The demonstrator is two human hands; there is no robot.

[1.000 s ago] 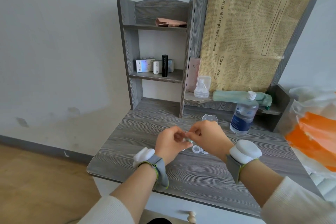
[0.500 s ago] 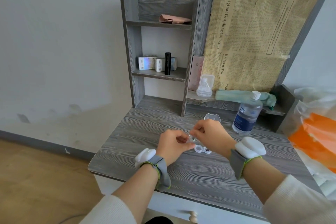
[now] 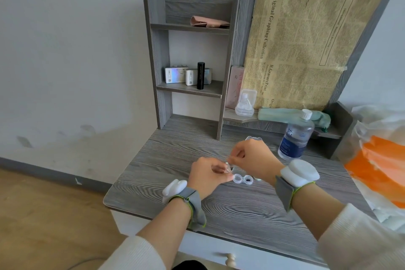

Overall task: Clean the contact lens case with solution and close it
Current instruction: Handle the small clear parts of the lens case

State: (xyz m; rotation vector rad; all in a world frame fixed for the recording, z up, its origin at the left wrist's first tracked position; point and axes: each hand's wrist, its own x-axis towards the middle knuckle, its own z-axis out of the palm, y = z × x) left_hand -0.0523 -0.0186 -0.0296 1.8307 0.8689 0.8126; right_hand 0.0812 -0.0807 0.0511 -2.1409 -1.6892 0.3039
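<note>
The clear contact lens case (image 3: 243, 179) lies on the grey desk (image 3: 230, 208) with both wells uncapped, its left end against my left thumb. Just above it, my left hand (image 3: 207, 178) and my right hand (image 3: 252, 160) meet fingertip to fingertip, both pinched on a small clear cap (image 3: 230, 166) that is mostly hidden by the fingers. Another small clear piece (image 3: 258, 178) shows at the case's right end, under my right hand. The solution bottle (image 3: 295, 138), white cap on, stands upright at the back right.
A clear lid (image 3: 253, 138) lies behind my right hand. The shelf unit (image 3: 157, 85) at the back holds small boxes, a black tube and a green cloth (image 3: 291, 114). A white and orange plastic bag (image 3: 381, 164) crowds the desk's right side.
My hands have stayed pinched together over the case and drifted slightly apart, so more of the case shows. The view has shifted a little.
</note>
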